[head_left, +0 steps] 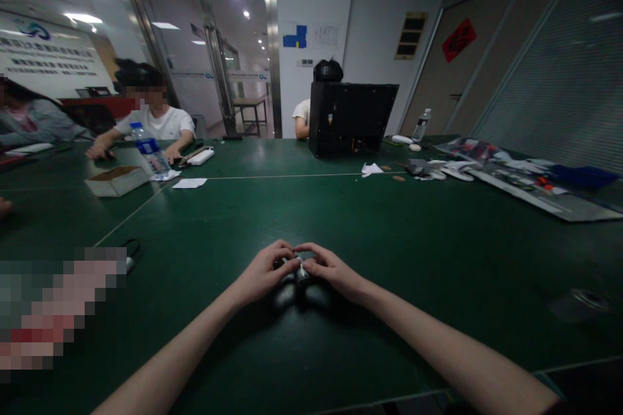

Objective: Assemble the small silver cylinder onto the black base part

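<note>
Low over the green table (219, 337), near its middle, my two hands meet at a small shiny metallic object (302, 275). My left hand (270, 270) comes from the left with its fingers curled, thumb and fingertips on the object. From the right, my right hand (331, 269) closes its thumb and fingers on the other side. The fingertips cover the upper part of the object, and its dark lower end shows below them. Its exact kind cannot be made out.
Back left are an open box (117, 181), a water bottle (150, 152) and a seated person. A black case (353, 120) stands at the back, with another person behind it. A tray of parts (530, 191) lies right; a grey roll-like object (581, 305) sits nearer.
</note>
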`<control>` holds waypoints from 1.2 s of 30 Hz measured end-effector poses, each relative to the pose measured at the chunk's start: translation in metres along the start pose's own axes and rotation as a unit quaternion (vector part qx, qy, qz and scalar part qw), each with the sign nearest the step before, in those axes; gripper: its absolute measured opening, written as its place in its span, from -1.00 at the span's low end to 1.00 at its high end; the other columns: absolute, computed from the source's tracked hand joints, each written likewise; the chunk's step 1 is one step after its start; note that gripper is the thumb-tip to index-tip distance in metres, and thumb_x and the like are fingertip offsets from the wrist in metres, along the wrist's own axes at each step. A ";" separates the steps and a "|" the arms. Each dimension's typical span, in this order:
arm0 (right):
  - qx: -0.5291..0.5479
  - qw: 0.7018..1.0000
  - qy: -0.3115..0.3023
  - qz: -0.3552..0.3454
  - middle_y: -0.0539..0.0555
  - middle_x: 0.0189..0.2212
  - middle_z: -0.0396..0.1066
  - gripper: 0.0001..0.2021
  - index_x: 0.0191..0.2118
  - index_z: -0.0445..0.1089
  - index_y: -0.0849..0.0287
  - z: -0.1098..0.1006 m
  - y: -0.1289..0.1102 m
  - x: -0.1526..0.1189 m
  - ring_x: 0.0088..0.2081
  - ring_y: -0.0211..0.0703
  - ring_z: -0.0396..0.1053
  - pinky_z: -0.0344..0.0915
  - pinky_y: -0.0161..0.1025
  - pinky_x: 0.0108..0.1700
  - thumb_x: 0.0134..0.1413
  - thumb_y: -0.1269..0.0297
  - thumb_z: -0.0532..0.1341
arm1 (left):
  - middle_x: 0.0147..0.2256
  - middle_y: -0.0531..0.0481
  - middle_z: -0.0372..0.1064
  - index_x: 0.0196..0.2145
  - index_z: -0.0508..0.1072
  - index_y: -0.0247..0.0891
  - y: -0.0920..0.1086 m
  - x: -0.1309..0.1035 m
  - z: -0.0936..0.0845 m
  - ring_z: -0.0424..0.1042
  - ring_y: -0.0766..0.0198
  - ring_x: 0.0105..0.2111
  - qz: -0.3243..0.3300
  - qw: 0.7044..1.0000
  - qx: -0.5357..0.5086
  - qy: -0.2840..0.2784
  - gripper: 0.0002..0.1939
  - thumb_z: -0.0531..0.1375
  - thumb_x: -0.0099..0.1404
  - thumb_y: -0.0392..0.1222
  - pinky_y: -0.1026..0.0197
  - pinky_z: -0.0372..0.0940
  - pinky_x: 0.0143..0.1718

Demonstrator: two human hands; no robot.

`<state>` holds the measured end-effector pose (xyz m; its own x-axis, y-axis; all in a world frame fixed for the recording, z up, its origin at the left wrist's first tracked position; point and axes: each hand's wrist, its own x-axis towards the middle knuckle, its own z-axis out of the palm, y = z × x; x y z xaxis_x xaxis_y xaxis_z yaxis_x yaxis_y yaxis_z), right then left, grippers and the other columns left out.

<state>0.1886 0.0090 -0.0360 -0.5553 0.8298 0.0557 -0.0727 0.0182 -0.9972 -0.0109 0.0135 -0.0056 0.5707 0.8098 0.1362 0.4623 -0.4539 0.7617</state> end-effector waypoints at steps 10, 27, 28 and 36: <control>-0.001 1.000 -0.004 0.019 0.03 -0.32 0.32 -0.56 -0.04 0.28 0.15 0.002 -0.003 -0.001 -0.30 -0.21 0.28 0.21 -0.27 -0.25 0.03 0.00 0.23 | -0.20 -0.04 0.32 -0.33 0.47 -0.28 -0.001 0.001 0.001 0.33 0.23 -0.21 -0.006 1.000 0.002 -0.003 -0.69 0.04 0.35 -0.05 0.25 0.23 -0.17; -0.084 0.995 0.048 -0.022 -0.03 -0.42 0.38 -0.50 -0.01 0.16 0.18 0.002 0.008 0.003 -0.34 -0.20 0.39 0.27 -0.24 -0.23 -0.08 0.24 0.33 | -0.16 -0.05 0.32 -0.21 0.45 -0.26 -0.004 0.000 0.000 0.35 0.23 -0.23 0.013 1.000 0.025 0.009 -0.76 0.12 0.29 -0.06 0.23 0.27 -0.22; -0.105 0.993 0.056 -0.024 -0.02 -0.41 0.39 -0.49 -0.01 0.17 0.19 0.002 0.007 0.003 -0.34 -0.20 0.39 0.28 -0.23 -0.23 -0.09 0.25 0.34 | -0.16 -0.05 0.32 -0.21 0.45 -0.26 -0.004 0.000 0.000 0.35 0.23 -0.23 0.014 1.000 0.025 0.007 -0.76 0.13 0.28 -0.07 0.23 0.27 -0.22; -0.293 0.949 0.087 -0.075 0.04 -0.34 0.41 -0.55 -0.03 0.25 0.15 0.002 0.001 -0.002 -0.35 -0.19 0.37 0.28 -0.26 -0.29 -0.08 0.29 0.33 | -0.13 -0.05 0.30 -0.18 0.43 -0.24 -0.001 -0.002 0.000 0.35 0.21 -0.17 0.023 1.000 0.006 0.002 -0.82 0.15 0.26 -0.20 0.17 0.27 -0.12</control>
<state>0.1875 0.0065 -0.0373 -0.4265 0.8717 0.2415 0.3618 0.4091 -0.8377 -0.0121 0.0125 -0.0068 0.5888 0.7895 0.1730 0.4445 -0.4950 0.7466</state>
